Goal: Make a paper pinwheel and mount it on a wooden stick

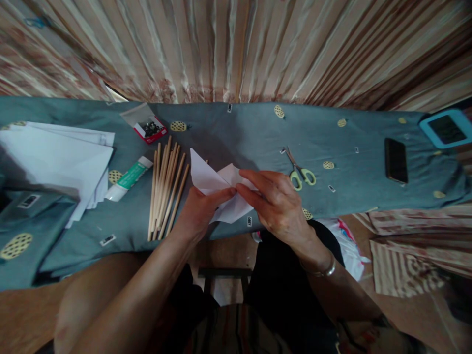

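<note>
A piece of white paper [204,172] with several folded or curled flaps is up in front of me, over the table's near edge. My left hand [199,209] pinches it from the left, the thumb pressed near its middle. From the right, my right hand [278,204] has its fingertips closed on the paper by that same spot. Anything small between the fingertips is hidden. Several thin wooden sticks [165,187] lie side by side just left of the paper; another stick's tip shows behind it.
Left of the sticks lie a green-and-white glue tube [130,179] and a stack of white paper sheets [55,162]. An opened red box [150,130] holds small shiny pieces. To the right are green-handled scissors [300,172], a phone [396,160] and a blue-framed device [448,129]. Curtains [228,49] hang behind.
</note>
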`<act>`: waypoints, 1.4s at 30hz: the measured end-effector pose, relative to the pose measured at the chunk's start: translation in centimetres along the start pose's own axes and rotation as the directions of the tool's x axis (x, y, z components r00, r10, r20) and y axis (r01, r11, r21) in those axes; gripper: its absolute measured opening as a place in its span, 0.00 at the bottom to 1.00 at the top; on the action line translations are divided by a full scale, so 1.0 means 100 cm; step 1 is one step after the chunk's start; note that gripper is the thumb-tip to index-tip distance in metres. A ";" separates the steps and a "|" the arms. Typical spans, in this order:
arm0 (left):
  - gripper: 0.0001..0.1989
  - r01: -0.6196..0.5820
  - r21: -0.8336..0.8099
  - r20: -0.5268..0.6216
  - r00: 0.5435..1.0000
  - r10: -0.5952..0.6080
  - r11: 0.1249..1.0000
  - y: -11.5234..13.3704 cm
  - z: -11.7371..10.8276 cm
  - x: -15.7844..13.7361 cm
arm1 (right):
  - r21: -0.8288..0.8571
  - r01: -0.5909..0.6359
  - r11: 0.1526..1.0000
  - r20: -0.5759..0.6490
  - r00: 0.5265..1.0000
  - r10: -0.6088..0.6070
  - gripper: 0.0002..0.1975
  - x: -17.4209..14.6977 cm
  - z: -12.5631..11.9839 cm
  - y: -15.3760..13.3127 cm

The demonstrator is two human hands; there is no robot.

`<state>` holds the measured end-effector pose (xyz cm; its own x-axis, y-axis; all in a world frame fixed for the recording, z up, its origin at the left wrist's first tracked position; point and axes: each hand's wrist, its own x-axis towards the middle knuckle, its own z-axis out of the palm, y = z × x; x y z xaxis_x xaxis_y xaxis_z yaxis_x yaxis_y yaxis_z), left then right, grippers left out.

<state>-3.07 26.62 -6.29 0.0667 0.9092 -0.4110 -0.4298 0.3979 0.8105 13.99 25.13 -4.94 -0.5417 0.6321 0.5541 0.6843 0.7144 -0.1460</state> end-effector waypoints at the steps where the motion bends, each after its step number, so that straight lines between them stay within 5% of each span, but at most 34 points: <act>1: 0.17 -0.001 0.011 0.002 1.000 0.001 1.000 0.000 0.000 0.000 | 0.000 -0.006 1.000 0.007 1.000 0.006 0.16 0.000 0.000 0.000; 7: 0.15 0.003 0.110 -0.055 0.998 0.003 0.994 -0.002 -0.002 0.002 | 0.018 -0.061 0.998 0.033 0.998 0.061 0.23 0.000 -0.003 -0.001; 12: 0.15 -0.088 0.166 -0.185 0.975 0.119 0.982 0.002 -0.006 0.006 | 0.127 -0.185 0.975 -0.124 0.972 0.200 0.28 0.000 -0.006 0.007; 14: 0.15 -0.107 0.218 -0.202 0.968 0.152 0.970 0.004 -0.008 0.006 | 0.212 -0.309 0.927 -0.175 0.921 0.347 0.24 -0.004 -0.006 0.018; 20: 0.15 -0.183 0.281 -0.227 0.941 0.250 0.942 0.013 -0.012 0.007 | 0.353 -0.649 0.674 -0.143 0.674 0.725 0.14 -0.021 0.004 0.052; 25: 0.13 -0.232 0.347 -0.231 0.918 0.323 0.909 0.029 -0.025 0.010 | 0.275 -0.744 0.609 -0.051 0.622 0.782 0.12 -0.026 0.007 0.064; 26: 0.11 -0.284 0.350 -0.271 0.881 0.387 0.893 0.032 -0.028 0.010 | 0.260 -0.754 0.603 -0.035 0.617 0.786 0.12 -0.027 0.007 0.065; 34: 0.14 -0.360 0.318 -0.256 0.858 0.445 0.877 0.036 -0.034 0.010 | 0.291 -0.729 0.619 0.154 0.675 0.722 0.10 -0.019 0.024 0.055; 42: 0.13 -0.305 0.366 -0.257 0.875 0.410 0.879 0.032 -0.031 0.009 | -0.026 -0.579 0.815 0.196 0.796 0.572 0.07 -0.005 0.046 0.043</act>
<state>-7.17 28.30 -5.38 -0.3488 0.9275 -0.1345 -0.0690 0.1178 0.9906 14.95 29.33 -9.61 -0.1353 0.9710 0.1969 0.8841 0.2080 -0.4184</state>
